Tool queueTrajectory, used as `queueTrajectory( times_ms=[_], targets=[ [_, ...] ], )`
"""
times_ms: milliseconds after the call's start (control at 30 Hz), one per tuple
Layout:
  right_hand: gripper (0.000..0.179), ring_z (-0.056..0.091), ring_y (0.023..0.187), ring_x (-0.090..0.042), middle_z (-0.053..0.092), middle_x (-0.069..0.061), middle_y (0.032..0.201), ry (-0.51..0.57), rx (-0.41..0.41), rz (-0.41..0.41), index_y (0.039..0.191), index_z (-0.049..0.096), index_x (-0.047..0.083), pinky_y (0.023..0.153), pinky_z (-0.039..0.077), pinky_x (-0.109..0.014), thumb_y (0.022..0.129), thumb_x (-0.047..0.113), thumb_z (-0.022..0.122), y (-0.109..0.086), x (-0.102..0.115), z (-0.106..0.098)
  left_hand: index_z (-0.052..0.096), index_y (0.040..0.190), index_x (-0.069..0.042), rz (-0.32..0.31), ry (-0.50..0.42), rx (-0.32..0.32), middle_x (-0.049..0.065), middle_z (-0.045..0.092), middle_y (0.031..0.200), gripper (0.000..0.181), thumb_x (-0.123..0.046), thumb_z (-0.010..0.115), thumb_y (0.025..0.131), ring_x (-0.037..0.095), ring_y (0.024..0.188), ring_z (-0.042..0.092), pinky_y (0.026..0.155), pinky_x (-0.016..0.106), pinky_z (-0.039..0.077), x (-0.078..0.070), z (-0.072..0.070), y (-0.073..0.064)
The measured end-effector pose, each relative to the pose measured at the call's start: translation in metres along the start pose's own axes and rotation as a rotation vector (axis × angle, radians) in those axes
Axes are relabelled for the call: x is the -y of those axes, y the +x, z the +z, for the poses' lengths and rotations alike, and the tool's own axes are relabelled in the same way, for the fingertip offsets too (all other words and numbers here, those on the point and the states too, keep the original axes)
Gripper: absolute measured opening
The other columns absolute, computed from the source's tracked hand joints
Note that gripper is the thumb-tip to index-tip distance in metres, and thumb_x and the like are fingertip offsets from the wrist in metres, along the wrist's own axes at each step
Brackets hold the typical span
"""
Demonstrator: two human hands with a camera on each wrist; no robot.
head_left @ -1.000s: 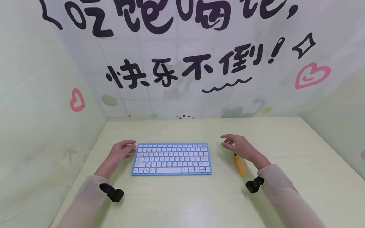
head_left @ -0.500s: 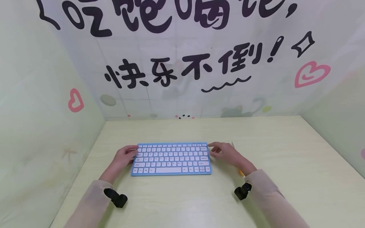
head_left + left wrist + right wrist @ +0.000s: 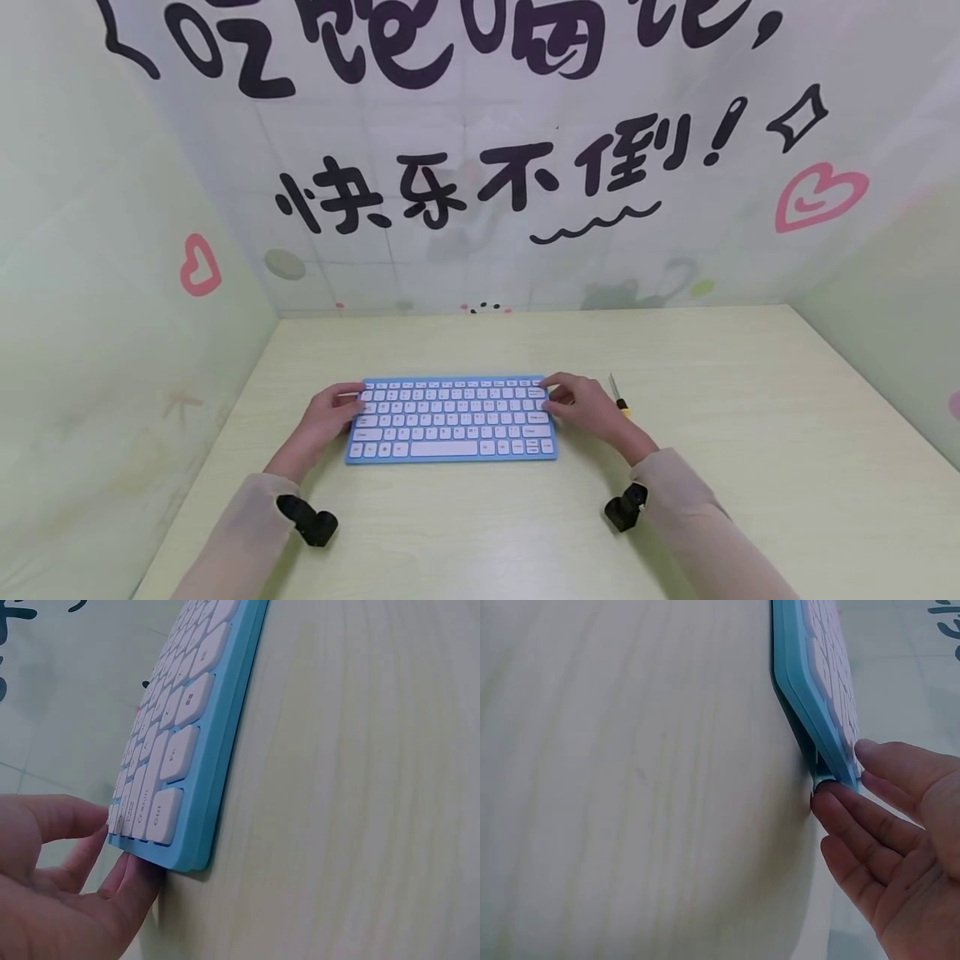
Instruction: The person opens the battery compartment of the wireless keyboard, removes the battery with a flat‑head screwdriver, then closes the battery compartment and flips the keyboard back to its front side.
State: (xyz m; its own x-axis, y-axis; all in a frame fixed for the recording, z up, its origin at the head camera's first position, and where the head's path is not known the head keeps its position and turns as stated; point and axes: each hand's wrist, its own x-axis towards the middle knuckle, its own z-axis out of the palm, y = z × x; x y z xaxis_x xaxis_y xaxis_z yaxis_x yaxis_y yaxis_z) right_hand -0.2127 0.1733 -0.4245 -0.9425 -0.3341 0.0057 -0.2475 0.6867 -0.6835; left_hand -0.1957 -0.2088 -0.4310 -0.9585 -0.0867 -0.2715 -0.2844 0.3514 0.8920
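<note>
A blue keyboard [image 3: 444, 421] with white keys lies on the table between both hands. My left hand [image 3: 324, 417] holds its left end near the far corner; in the left wrist view the thumb is at the keys and the other fingers [image 3: 139, 889] reach the side and underside. At the right end my right hand [image 3: 588, 408] grips the far corner. Its thumb rests on the top and its fingertips [image 3: 826, 796] reach beneath, beside a small fold-out foot, in the right wrist view.
Behind the right hand lies a slim tool [image 3: 619, 402] with a metal shaft and a yellow and black handle, partly hidden by that arm. A white printed backdrop [image 3: 480, 275] closes off the table [image 3: 450, 533] at the back and sides.
The right hand has come left, past the tool, onto the keyboard's right end. My left hand has settled on the left end. The keyboard has stayed in about the same place.
</note>
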Motion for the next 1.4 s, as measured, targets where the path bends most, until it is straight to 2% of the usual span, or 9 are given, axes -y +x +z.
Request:
queueTrajectory(
  times_ms=[200,367,533,767,867,1233,1400],
  targets=[
    [0.03,0.059,0.08,-0.017,0.064,-0.007,0.093,0.083,-0.017,0.046,0.112,0.06,0.005,0.07,0.05,-0.031,0.083,0.009,0.067,0.002,-0.002,0.003,0.042,0.131,0.002,0.02,-0.022,-0.004,0.026,0.046,0.123,0.038,0.0,0.044,0.094,0.03,0.104,0.052,0.075,0.028,0.047,0.002,0.0,0.001],
    [0.03,0.06,0.073,-0.017,0.063,-0.009,0.09,0.194,-0.018,0.104,0.112,0.06,0.003,0.063,0.052,-0.029,0.082,0.004,0.067,0.004,-0.003,0.004,0.042,0.131,0.001,0.015,-0.021,-0.005,0.026,0.045,0.125,0.038,0.001,0.045,0.093,0.032,0.107,0.05,0.077,0.028,0.047,0.003,-0.001,0.002],
    [0.03,0.06,0.071,-0.018,0.063,-0.011,0.088,0.265,-0.028,0.14,0.112,0.059,0.0,0.064,0.052,-0.03,0.082,0.001,0.066,0.004,-0.003,0.007,0.041,0.132,0.001,0.01,-0.028,0.002,0.026,0.045,0.126,0.039,0.0,0.045,0.094,0.031,0.107,0.051,0.076,0.028,0.048,0.004,-0.002,0.003],
    [0.032,0.057,0.072,-0.02,0.058,-0.012,0.089,0.394,-0.038,0.276,0.115,0.057,0.003,0.064,0.052,-0.031,0.083,0.002,0.065,0.005,-0.001,0.009,0.041,0.133,0.0,0.013,-0.046,0.022,0.024,0.045,0.127,0.04,-0.001,0.046,0.094,0.028,0.106,0.051,0.075,0.025,0.048,0.004,-0.005,0.004],
    [0.033,0.057,0.071,-0.02,0.057,-0.013,0.089,0.418,-0.043,0.309,0.115,0.058,0.003,0.064,0.053,-0.032,0.083,0.002,0.065,0.006,0.0,0.008,0.04,0.134,0.001,0.02,-0.042,0.028,0.025,0.045,0.126,0.041,-0.001,0.046,0.093,0.027,0.104,0.052,0.074,0.026,0.048,0.005,-0.007,0.005],
    [0.033,0.058,0.07,-0.02,0.058,-0.014,0.086,0.455,-0.032,0.316,0.113,0.057,0.0,0.061,0.053,-0.032,0.081,-0.002,0.066,0.01,0.004,0.004,0.039,0.134,0.001,0.029,-0.042,0.05,0.025,0.046,0.126,0.042,-0.001,0.047,0.093,0.027,0.105,0.053,0.078,0.029,0.049,0.004,-0.011,0.003],
    [0.033,0.059,0.071,-0.019,0.059,-0.015,0.088,0.464,-0.034,0.317,0.113,0.057,0.0,0.062,0.053,-0.034,0.081,-0.002,0.065,0.011,0.006,0.001,0.039,0.135,0.001,0.037,-0.064,0.064,0.025,0.046,0.126,0.041,0.0,0.045,0.094,0.023,0.102,0.055,0.078,0.028,0.049,0.005,-0.014,0.002]
  ],
)
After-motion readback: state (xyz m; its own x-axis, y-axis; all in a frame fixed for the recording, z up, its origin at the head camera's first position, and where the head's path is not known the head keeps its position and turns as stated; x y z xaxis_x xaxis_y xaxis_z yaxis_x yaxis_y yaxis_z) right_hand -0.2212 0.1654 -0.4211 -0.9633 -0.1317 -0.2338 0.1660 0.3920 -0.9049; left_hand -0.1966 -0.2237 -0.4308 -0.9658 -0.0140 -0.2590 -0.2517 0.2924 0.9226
